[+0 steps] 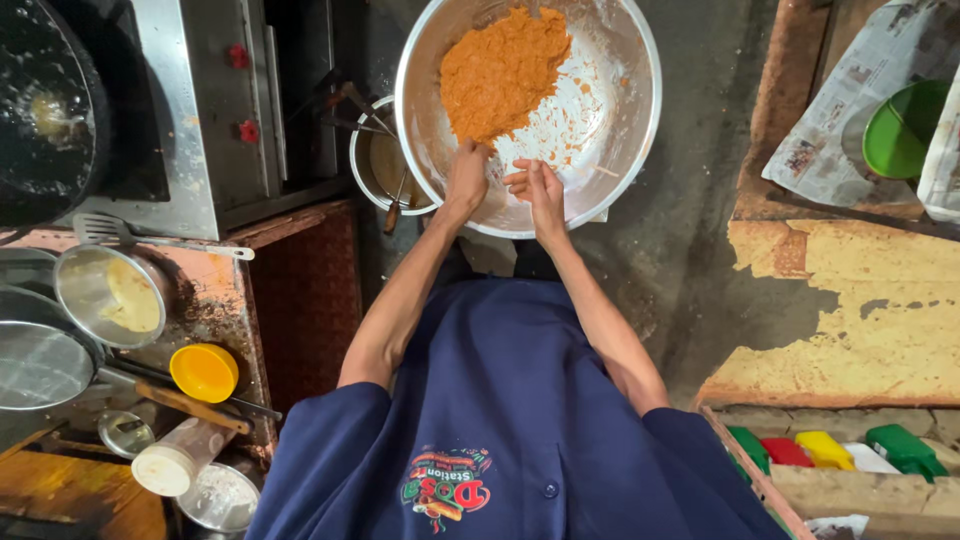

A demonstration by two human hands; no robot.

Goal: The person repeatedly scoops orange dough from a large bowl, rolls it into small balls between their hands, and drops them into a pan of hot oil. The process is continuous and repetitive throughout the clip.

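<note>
Two hands work at the near rim of a wide steel bowl (630, 150): left hand (467, 178) digs closed fingers into the orange mixture (500, 70), right hand (538, 190) open, smeared. Pulling hard could tip the bowl (its support is hidden), spilling mixture onto the floor.

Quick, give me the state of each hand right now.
Left hand: in the orange mixture in the steel bowl; grip cannot be told.
Right hand: open, fingers spread, holding nothing.
</note>
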